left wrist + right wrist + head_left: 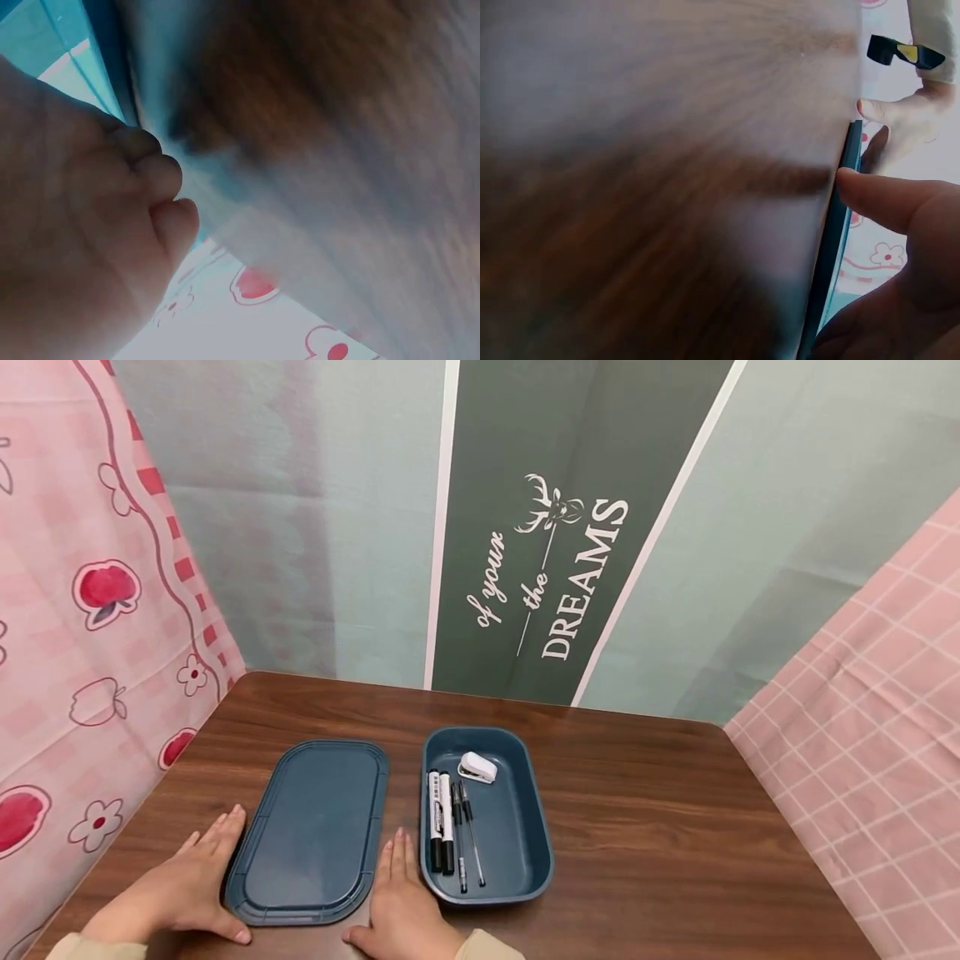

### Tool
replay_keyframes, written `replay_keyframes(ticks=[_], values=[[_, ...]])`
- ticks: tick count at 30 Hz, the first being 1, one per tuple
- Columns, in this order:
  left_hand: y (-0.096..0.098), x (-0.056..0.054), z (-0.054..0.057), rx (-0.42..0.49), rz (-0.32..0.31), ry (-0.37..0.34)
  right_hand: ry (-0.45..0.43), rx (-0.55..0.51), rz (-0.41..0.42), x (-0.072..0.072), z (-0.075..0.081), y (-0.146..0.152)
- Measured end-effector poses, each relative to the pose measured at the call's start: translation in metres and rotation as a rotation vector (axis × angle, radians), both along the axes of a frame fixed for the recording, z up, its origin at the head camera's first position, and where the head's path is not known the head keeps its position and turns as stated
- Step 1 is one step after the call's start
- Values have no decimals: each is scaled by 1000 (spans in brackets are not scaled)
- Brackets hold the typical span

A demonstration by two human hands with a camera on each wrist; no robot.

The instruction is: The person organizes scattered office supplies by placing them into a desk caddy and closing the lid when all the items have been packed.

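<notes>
A flat dark blue lid lies on the left part of the table. My left hand is against or close beside its left edge, fingers extended and thumb spread near its front corner. On the lid's other side my right hand stretches its fingers forward between the lid and a blue box; whether it touches either is unclear. Inside the box are two white-and-black markers, two slim pens and a small white stapler. The left wrist view shows the left hand from its palm side.
The brown wooden table extends right of the box. A green and grey curtain hangs behind it. Pink patterned cloth borders the left, and pink checked cloth the right.
</notes>
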State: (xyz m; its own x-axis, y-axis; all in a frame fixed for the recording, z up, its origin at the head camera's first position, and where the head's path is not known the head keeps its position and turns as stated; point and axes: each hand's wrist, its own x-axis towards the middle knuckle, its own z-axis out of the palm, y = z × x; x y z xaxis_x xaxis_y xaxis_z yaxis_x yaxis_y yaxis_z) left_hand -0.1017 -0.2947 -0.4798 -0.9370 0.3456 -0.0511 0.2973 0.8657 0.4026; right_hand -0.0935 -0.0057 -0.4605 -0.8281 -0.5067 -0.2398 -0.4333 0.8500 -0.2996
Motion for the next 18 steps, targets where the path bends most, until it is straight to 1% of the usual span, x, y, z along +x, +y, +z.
replay_keyframes(ticks=[3,5,6,9,12,15,18], values=[[0,-1,-3,-35,-14,9,61,62,25,-1,-1,-3],[-1,-1,-6,-24,-17,0,91,84,33,-1,-2,-4],[-1,0,-7,-12,-13,-2,107,89,37,0,-2,-5],[-2,2,-12,20,-29,25,147,79,32,1,-4,-5],[-3,3,-14,55,-46,41,218,63,48,2,-5,-4],[-4,6,-15,93,-60,29,239,31,56,3,-5,-3],[-5,9,-16,140,-69,25,207,-12,55,3,-5,-1]])
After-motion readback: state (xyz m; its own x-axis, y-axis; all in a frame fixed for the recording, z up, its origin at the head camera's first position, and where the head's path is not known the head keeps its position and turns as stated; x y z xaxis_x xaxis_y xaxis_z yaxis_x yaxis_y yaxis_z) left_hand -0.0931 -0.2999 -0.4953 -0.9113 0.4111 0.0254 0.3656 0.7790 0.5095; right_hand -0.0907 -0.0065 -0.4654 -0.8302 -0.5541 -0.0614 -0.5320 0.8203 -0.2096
